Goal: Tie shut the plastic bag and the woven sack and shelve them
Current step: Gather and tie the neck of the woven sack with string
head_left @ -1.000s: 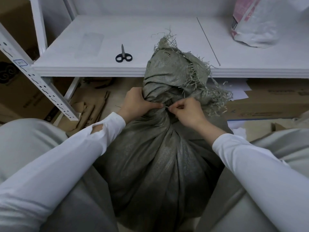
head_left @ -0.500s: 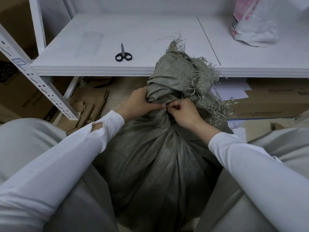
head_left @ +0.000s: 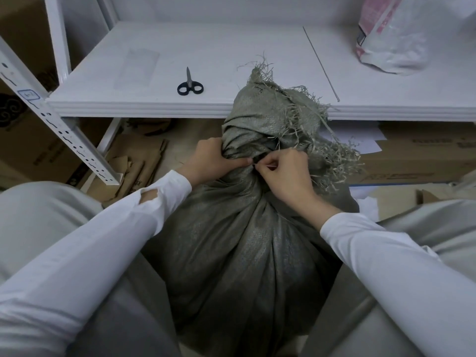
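The fingers (head_left: 240,161) of the left hand (head_left: 213,161) are curled tight round the gathered neck of the woven sack (head_left: 244,240), thumb tip pressed against the cloth. Just beside them, the right hand (head_left: 286,173) pinches a thin strand (head_left: 266,166) between thumb and forefinger at the same neck; the two hands nearly touch. The grey-green sack stands upright on the floor between the person's knees, its frayed mouth bunched above the hands and leaning against the edge of the white shelf (head_left: 231,52). On the shelf lie black-handled scissors (head_left: 190,85), left of the sack's top, and well to the right sits the plastic bag (head_left: 386,39). Cardboard boxes (head_left: 417,155) and papers (head_left: 360,140) lie below the shelf.
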